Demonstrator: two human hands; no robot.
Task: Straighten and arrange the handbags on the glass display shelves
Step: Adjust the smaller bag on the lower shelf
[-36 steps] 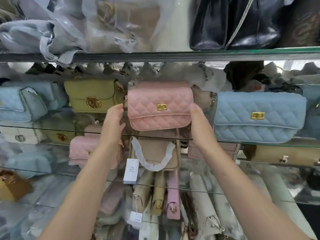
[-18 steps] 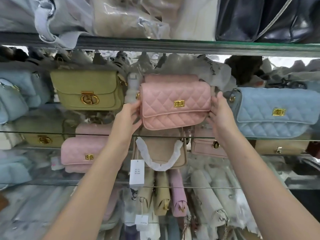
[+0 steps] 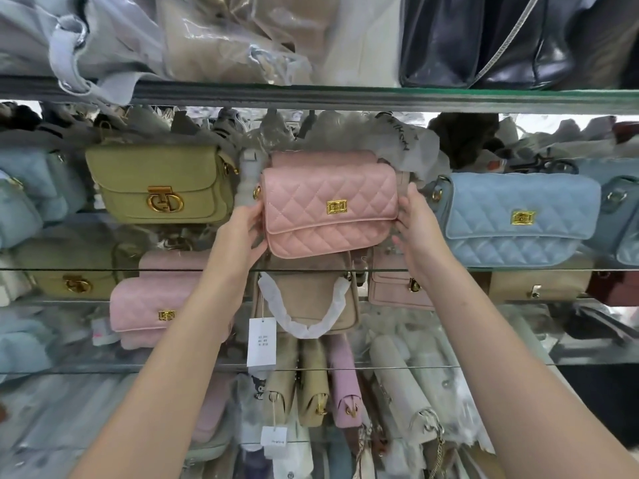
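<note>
Pink quilted flap handbag (image 3: 330, 205) with a gold turn-lock clasp (image 3: 336, 207) taken as landmark. It sits upright, flap facing the camera, at the middle of the glass display shelf (image 3: 103, 270), its base just above the shelf's front edge; contact with the glass cannot be judged.

Left hand (image 3: 242, 236) is at the bag's left end, fingers (image 3: 257, 210) curled against the side edge, gripping it. Right hand (image 3: 418, 233) is at the bag's right end, fingers (image 3: 409, 198) pressed along the side, thumb under the flap's lower right corner. Both hands hold the bag between them; both forearms are bare.

Left of the pink bag: olive-green smooth flap handbag (image 3: 162, 184) with a round gold clasp, upright, apart from it, with a white wrapped strap piece between the two. Right of the pink bag: light-blue quilted flap handbag (image 3: 518, 219) with a matching gold clasp, just beside the right hand. Directly behind the pink bag: a second pink bag of similar shape, only its top showing, and crumpled white paper.

Below the pink bag, under the glass: beige handbag (image 3: 307, 299) with a white foam-wrapped handle and a white hanging price tag (image 3: 261, 342). Below and left: another pink quilted bag (image 3: 155, 305). Above: upper shelf with black glossy bags (image 3: 484, 39) to the right and plastic-wrapped bags to the left.
</note>
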